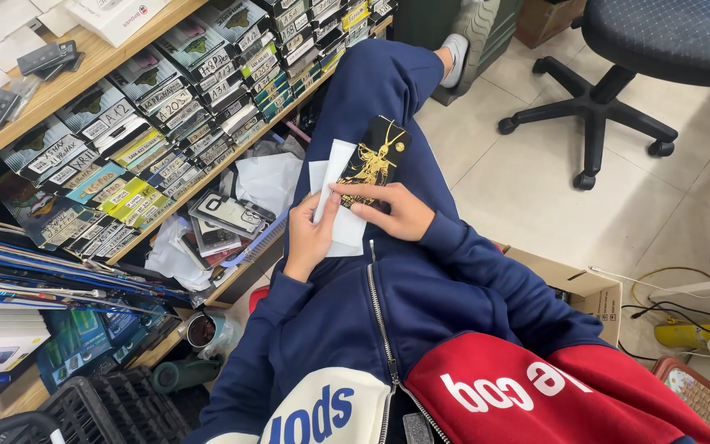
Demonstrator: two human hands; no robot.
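I sit with blue-trousered legs stretched out, holding things over my lap. My left hand [310, 234] grips the edge of a white paper sleeve [344, 226]. My right hand [392, 210] pinches a black flat packet with a gold figure print [375, 158], which lies against the white sleeve and sticks out above it. Both hands touch the sleeve and packet together. My jacket is dark blue with red and cream panels.
A wooden shelf [100, 62] on the left holds rows of small labelled packets [166, 107]. Below it lie phone cases [228, 214] and crumpled white wrappers. A swivel chair base [593, 123] stands at the upper right, a cardboard box [585, 288] and cables at right.
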